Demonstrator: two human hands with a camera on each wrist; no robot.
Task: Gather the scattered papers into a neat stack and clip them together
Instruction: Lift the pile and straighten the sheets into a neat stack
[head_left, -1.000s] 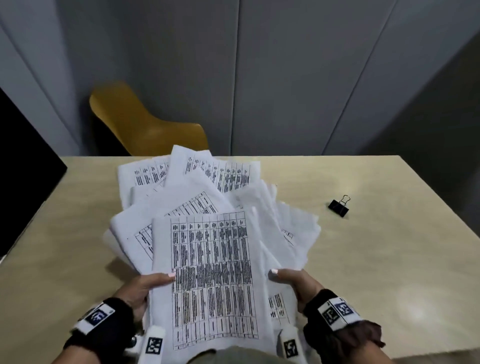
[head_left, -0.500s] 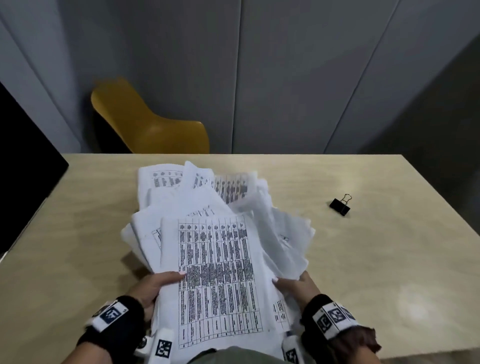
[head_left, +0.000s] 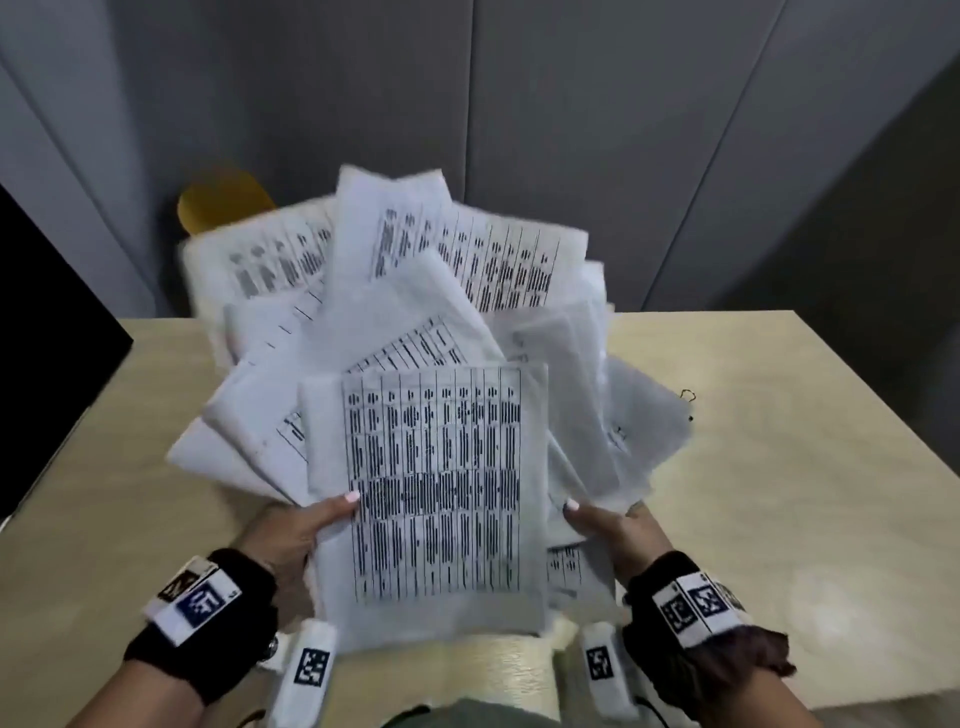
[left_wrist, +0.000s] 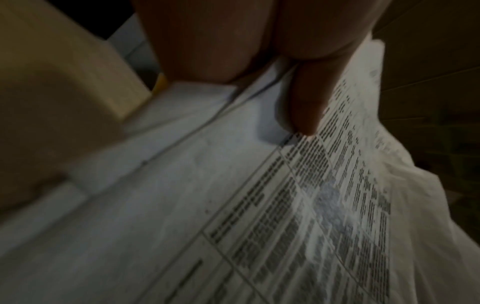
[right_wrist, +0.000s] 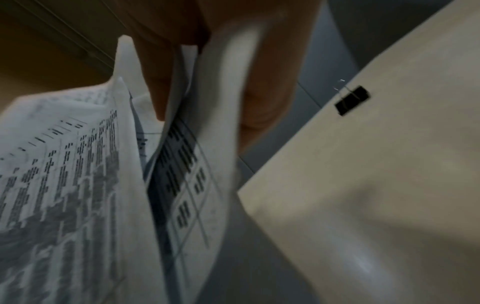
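Note:
A loose, fanned bundle of white printed papers (head_left: 431, 467) is lifted off the beige table (head_left: 779, 493) and tilted up toward me. My left hand (head_left: 296, 530) grips its lower left edge, thumb on the top sheet (left_wrist: 306, 205). My right hand (head_left: 608, 525) grips the lower right edge, with sheets (right_wrist: 78, 174) between thumb and fingers. The sheets splay at different angles, edges uneven. A black binder clip (right_wrist: 351, 99) lies on the table to the right; in the head view only its wire handle (head_left: 688, 396) peeks past the papers.
A yellow chair (head_left: 223, 200) stands behind the table, mostly hidden by the papers. A dark panel (head_left: 47, 332) runs along the left side. Grey wall panels close off the back. Bare tabletop lies to the right of the bundle.
Both hands have raised the bundle off the table and tipped it upright; it now covers most of the chair and nearly hides the binder clip.

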